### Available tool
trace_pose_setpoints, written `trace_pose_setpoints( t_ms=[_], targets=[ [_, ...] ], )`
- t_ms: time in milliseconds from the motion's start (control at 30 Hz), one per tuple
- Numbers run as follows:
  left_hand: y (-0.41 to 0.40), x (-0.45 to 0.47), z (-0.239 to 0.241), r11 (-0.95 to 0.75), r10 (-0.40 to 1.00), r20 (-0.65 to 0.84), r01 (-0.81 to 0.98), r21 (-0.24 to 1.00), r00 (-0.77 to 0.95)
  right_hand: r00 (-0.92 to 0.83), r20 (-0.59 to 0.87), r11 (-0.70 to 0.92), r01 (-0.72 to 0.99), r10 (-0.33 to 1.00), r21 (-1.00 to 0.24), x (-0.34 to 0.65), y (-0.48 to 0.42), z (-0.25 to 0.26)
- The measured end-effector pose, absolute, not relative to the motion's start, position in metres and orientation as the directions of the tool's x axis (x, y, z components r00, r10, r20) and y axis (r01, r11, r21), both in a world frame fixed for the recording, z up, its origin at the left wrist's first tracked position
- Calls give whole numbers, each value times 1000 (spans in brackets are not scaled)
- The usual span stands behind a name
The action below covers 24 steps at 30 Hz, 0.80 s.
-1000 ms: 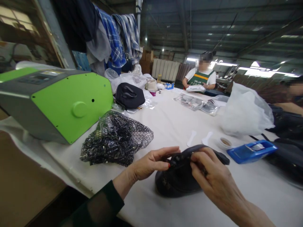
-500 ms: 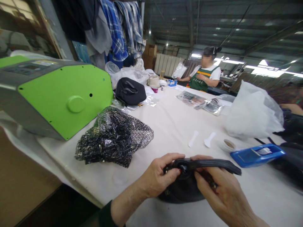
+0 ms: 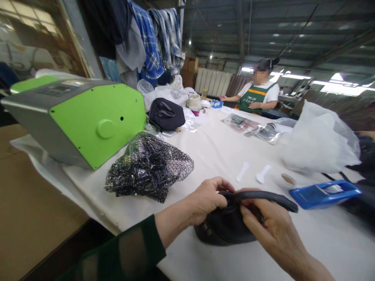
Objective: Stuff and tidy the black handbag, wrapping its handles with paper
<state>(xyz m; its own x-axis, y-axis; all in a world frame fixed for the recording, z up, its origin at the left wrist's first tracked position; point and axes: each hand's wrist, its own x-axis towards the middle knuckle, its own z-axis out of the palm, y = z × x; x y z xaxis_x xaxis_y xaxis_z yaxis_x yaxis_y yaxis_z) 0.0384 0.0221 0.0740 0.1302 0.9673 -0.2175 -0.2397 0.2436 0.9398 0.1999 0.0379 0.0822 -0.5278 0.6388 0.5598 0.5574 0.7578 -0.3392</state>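
Your left fingers pinch the upper edge of the black bag; your right fingers grip it beneath the strap. It sits between them, toward the table's near edge.

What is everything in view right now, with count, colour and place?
Black bag: one, black, front centre
Patterned plastic: one, black and clear, left of bag
Machine: one, green and grey, far left
Dark case: one, black, beyond plastic
Slips: two, white, beyond bag
Round item: one, brownish centre, beside dispenser
Dispenser: one, blue, right
Filmy bag: one, white, right
Packets: count unclear, silvery, table's far part
Garments: several, blue plaid, grey, dark, hanging
Co-worker: one, green apron, far side
Table: one, white, beneath
Sleeve: one, dark green, left arm
Left grip: one, bare, on bag
Right grip: one, bare, on bag
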Motion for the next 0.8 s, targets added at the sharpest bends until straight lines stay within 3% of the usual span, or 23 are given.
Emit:
trace_pose_setpoints(
  t_ms=[100,167,267,567,700,800],
  targets=[
    [12,19,63,249,957,-140,-477,843,252,-513,558,747,560,652,-358,201,36,83],
    [5,7,50,184,979,-94,-578,795,183,-506,560,743,563,656,-361,201,35,83],
    [-6,0,30,105,994,-107,-606,788,34,-492,578,744,565,652,-358,201,34,83],
    [-17,28,24,18,972,-177,-696,718,-156,-497,593,756,558,634,-341,202,33,83],
    [-16,31,28,-12,966,-181,-732,681,-184,-502,581,754,556,640,-350,203,33,80],
    [-16,30,31,-42,986,-80,-684,729,-147,-512,561,751,547,650,-371,205,33,79]
  ],
)
